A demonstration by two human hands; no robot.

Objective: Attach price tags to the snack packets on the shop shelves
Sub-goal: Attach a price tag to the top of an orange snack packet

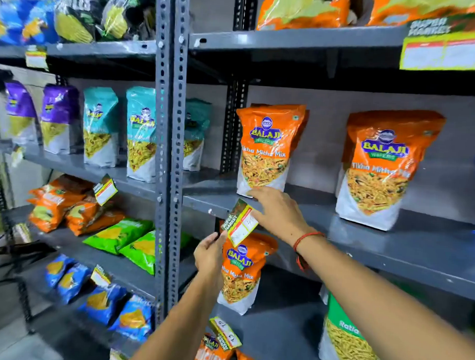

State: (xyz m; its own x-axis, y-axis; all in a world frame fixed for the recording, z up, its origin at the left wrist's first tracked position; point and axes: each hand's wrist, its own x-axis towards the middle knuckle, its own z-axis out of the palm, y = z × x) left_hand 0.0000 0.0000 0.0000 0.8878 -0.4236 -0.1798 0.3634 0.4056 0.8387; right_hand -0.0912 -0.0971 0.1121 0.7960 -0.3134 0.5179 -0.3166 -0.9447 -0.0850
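A green, yellow and white price tag [239,223] is tilted against the front edge of the grey middle shelf [364,239]. My right hand [277,213] presses on the tag's right side from above. My left hand [211,253] pinches its lower left corner from below. Just behind, on that shelf, stands an orange Balaji Tikha Mitha Mix packet [267,151]; a second one [381,169] stands further right. A third orange packet [240,272] sits on the shelf below, partly hidden by my left hand and the tag.
A grey perforated upright [168,149] divides the shelving. The left bay holds purple and teal packets [100,127], orange, green and blue bags, with tags [105,190] on shelf edges. A large tag [447,50] hangs top right. Another tag [225,334] sits on the lower shelf edge.
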